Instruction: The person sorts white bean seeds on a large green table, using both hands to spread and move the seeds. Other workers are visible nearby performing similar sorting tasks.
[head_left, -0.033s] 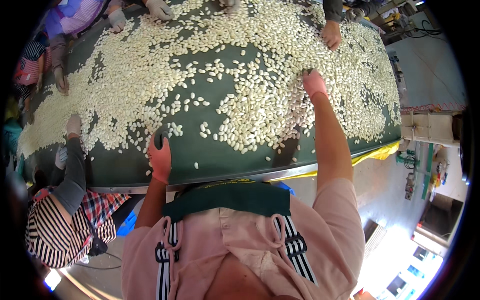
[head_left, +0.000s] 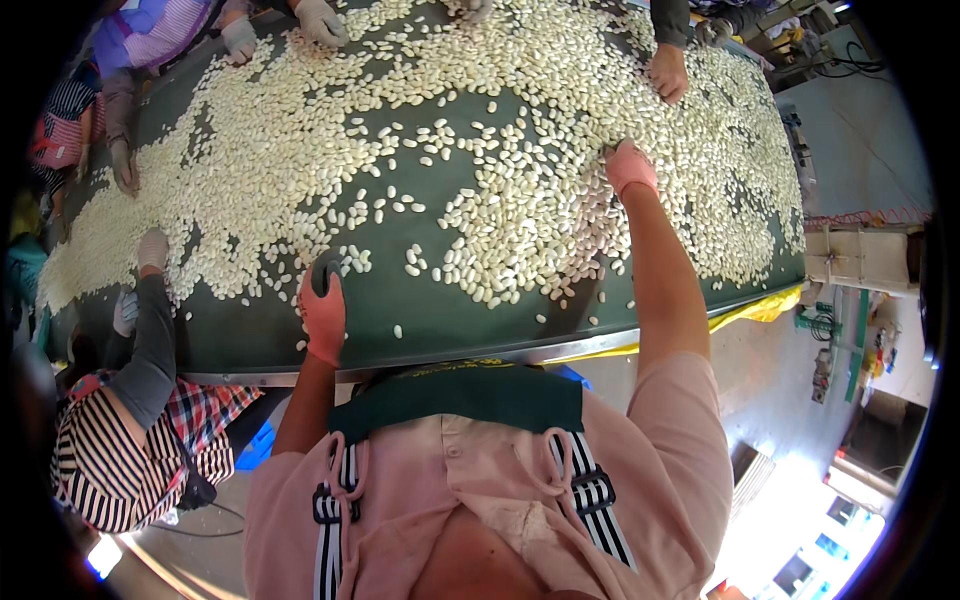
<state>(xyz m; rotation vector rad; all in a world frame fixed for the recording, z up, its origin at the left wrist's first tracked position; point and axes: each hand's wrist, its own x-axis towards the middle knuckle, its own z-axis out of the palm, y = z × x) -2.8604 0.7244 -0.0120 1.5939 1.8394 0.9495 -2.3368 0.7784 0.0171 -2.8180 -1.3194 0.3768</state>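
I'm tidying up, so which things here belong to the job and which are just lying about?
Job:
white oval beans
dark green flat table
pink-gloved left hand
pink-gloved right hand

Apparently lying about:
crinkled yellow sheeting, table edge
bright blue sheet, lower left

A food-processing workshop: co-workers' gloved hands [head_left: 321,22] around a table [head_left: 440,322] of white beans [head_left: 515,235].

Dark green bench [head_left: 440,310] across upper half; white beans [head_left: 525,225] spread thickly, sparser near lower centre.
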